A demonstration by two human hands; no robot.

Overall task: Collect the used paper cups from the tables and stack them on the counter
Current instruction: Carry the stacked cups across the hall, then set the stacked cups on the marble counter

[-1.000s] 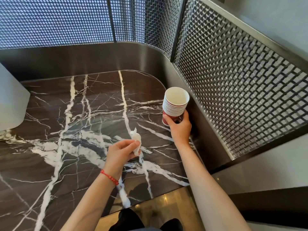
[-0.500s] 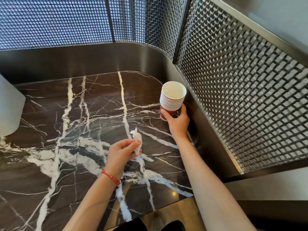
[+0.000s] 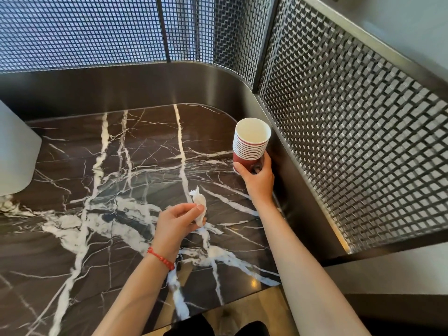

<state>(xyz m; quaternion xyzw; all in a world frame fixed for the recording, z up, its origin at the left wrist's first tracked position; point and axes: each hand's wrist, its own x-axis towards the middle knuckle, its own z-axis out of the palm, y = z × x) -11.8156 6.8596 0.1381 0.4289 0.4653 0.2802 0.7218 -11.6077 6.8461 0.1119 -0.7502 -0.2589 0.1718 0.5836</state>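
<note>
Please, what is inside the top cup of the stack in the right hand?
The top cup of the stack of paper cups shows only white inner wall; its bottom is out of sight. The right hand covers the stack's base.

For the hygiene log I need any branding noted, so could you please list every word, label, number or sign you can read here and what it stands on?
None can be read.
Stack of paper cups, gripped by the right hand: red walls, white rims, no print visible.
Crumpled white tissue, pinched by the left hand: blank.
Marble counter: veins only.
</note>
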